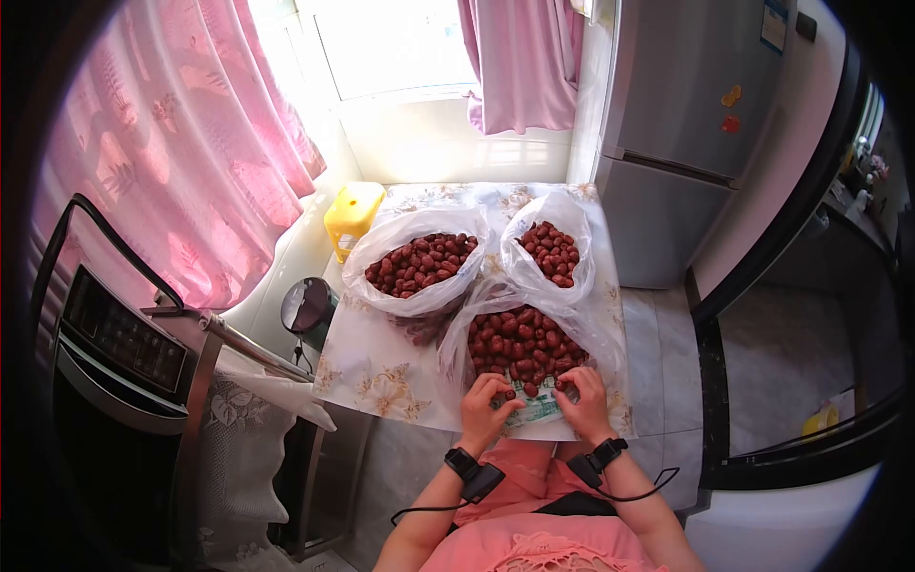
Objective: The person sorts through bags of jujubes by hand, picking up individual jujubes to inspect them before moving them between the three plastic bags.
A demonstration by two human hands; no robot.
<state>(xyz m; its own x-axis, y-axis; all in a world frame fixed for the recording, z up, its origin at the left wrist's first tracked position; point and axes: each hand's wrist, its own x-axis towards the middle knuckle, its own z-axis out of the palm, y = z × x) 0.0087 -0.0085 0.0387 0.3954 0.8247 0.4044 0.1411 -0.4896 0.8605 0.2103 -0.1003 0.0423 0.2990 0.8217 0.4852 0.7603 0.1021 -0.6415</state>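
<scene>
An open clear plastic bag of red dates (519,341) lies at the near edge of the table. At its mouth, my left hand (486,412) pinches a single red date (510,394) between thumb and fingertips. My right hand (584,404) is closed at the other side of the mouth, its fingertips on another red date (560,385). Between the hands, loose dates rest near green print on the plastic (541,408). Farther back stand two more open bags of dates, a wide white bag (362,250) on the left and a smaller white bag (583,229) on the right.
The bags stand on a table with a flowered cloth (367,386). A yellow stool (353,212) and a dark round-lidded bin (309,310) are to the left, near a black appliance (124,334). A grey fridge (667,210) stands at the back right.
</scene>
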